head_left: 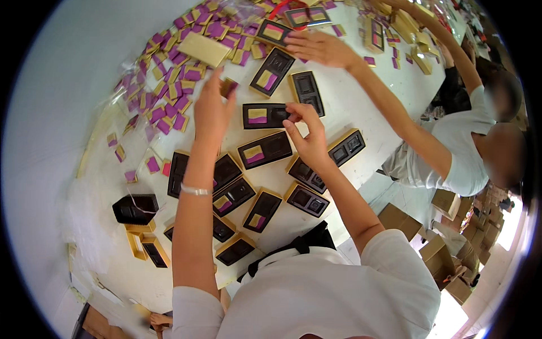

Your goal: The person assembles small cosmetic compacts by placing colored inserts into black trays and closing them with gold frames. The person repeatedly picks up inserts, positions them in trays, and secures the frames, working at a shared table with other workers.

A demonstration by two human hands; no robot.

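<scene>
From my distant seat I see the left hand (pixel 213 110) rather narrow, with a small purple-and-gold packet (pixel 228 87) seemingly pinched between thumb and finger; it is blurred, so its exact angle I cannot tell. The right hand (pixel 309 135) is at the right end of a black-lined box (pixel 274 116), thumb and index finger close together; whether they grip or only touch it, I cannot tell. This box lies flat, open side up and between the hands, probably so that both may reach it easily. One gold-and-purple packet (pixel 258 116) sits in its left part. More open boxes (pixel 264 150) lie nearer to the body, also face up, I suppose to keep their recesses reachable. The packet heap (pixel 186 85) spreads at the left, which I judge convenient for the left hand. As for room, a gold box (pixel 204 49) is just beyond the left fingertips, and a co-worker's hand (pixel 322 50) is ahead, so I would go forward carefully. To the right, white tabletop (pixel 361 104) gives some space, until the co-worker's forearm (pixel 401 116).
</scene>
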